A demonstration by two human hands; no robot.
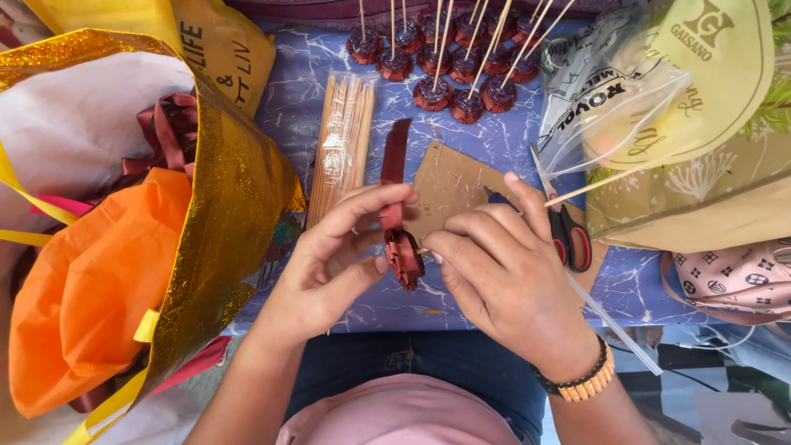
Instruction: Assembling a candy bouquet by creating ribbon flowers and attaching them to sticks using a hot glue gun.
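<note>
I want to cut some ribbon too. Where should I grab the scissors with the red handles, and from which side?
Probably by the red handle loops of the scissors, coming from the near side. The loops point toward the person, while the blades point away, partly under a clear plastic bag. The right hand lies just beside them.

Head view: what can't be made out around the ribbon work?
- Skewer tip: head view, hidden behind the ribbon rose and right hand.
- Scissors: blades partly covered by the right hand's fingers.
- Gold bag contents: mostly hidden by orange tissue, cut off at the left edge.
- Left hand: palm side out of sight.
- Finished roses: top row cut by the edge.
</note>
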